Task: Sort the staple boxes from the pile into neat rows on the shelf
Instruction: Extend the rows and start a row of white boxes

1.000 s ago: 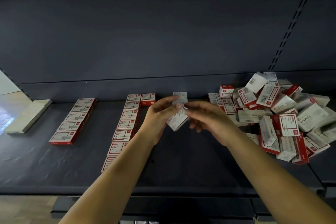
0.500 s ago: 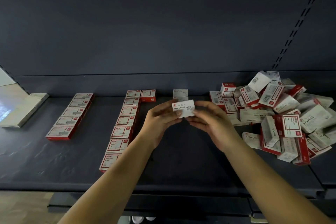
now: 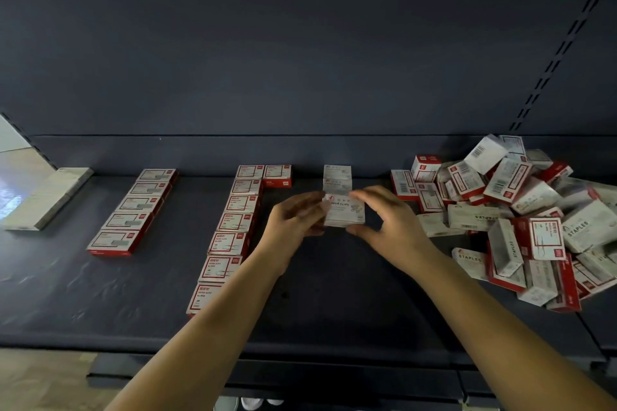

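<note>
Places are given relative to the white paper-clip box held at the middle of the dark shelf

- Far left of it: a pale flat slab lying at the shelf's end
- Left of it: a finished row of five red-and-white boxes running back to front
- Just left of it: a longer row of red-and-white paper-clip boxes, with one extra box begun beside the rear end
- At it: the left hand, fingers curled onto the box's left edge; the right hand, fingers over the top and thumb beneath the near corner, so the box is pinched between both. Whether it touches the shelf cannot be told
- Just behind it: two white boxes starting a third row against the back wall
- Right of it: the unsorted pile of mixed staple and clip boxes, some on edge

Step in hand, as judged: seating the held box as third in the white row. Next called for: edges squared to the box behind, release, then a reach to the pile
</note>
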The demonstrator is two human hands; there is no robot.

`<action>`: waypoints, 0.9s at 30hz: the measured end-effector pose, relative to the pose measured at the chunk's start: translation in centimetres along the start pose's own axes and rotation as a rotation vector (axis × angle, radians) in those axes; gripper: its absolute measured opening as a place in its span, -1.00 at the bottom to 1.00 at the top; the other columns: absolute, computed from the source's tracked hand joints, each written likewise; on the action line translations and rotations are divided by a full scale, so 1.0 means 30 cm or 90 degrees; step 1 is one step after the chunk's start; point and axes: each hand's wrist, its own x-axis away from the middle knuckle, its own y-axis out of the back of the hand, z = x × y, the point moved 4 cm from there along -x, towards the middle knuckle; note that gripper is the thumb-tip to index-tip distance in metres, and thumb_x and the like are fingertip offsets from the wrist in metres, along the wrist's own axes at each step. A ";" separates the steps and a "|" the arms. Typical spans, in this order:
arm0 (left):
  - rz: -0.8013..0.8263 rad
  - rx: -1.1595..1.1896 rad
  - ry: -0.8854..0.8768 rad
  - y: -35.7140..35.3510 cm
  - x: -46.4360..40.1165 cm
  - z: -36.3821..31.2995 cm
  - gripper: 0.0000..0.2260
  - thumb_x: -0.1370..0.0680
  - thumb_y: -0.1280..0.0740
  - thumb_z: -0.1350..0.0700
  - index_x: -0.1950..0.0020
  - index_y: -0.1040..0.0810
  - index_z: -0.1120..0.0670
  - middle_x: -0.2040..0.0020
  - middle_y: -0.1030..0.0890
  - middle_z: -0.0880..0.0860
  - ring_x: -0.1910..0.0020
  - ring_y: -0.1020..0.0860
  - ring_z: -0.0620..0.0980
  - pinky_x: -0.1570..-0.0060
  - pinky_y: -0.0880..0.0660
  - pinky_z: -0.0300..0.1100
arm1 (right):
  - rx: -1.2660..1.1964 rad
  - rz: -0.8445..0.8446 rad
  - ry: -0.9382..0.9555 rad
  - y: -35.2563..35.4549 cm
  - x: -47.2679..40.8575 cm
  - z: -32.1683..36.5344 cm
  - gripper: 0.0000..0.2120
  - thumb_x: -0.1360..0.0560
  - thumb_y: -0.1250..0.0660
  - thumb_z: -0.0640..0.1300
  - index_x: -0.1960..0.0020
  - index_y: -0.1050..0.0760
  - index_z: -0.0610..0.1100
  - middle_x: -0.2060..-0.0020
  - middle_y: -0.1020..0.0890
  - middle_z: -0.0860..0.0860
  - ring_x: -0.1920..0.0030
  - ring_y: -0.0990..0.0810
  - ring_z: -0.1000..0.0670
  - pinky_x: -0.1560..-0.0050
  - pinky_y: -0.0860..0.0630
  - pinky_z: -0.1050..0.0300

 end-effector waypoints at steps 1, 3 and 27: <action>-0.045 -0.106 -0.031 0.017 -0.008 0.006 -0.86 -0.53 -0.33 0.19 -0.07 -0.56 0.07 0.05 -0.64 0.04 0.07 -0.61 -0.01 0.07 -0.55 -0.18 | 0.006 0.005 -0.014 -0.010 -0.002 -0.007 -0.49 -0.33 -0.50 -0.25 -0.25 -0.47 -0.24 -0.11 -0.53 -0.09 -0.12 -0.51 -0.03 -0.11 -0.37 0.28; -0.090 -0.347 -0.092 0.045 -0.022 0.020 -0.88 -0.56 -0.30 0.16 -0.07 -0.56 0.04 0.01 -0.62 0.01 0.05 -0.58 -0.07 0.06 -0.50 -0.26 | 0.021 0.039 -0.038 -0.039 -0.003 -0.026 -0.48 -0.37 -0.47 -0.25 -0.30 -0.44 -0.21 -0.14 -0.49 -0.06 -0.13 -0.45 0.07 -0.05 -0.24 0.50; 0.020 -0.758 -0.212 0.007 -0.098 0.069 -0.79 -0.58 -0.24 0.05 -0.13 -0.58 0.08 -0.07 -0.57 0.02 -0.05 -0.51 -0.03 -0.04 -0.48 -0.14 | 0.110 0.022 -0.094 -0.150 -0.054 -0.108 -0.65 -0.36 -0.47 -0.27 -0.13 -0.56 -0.25 -0.03 -0.46 -0.19 -0.04 -0.45 -0.16 -0.06 -0.44 0.10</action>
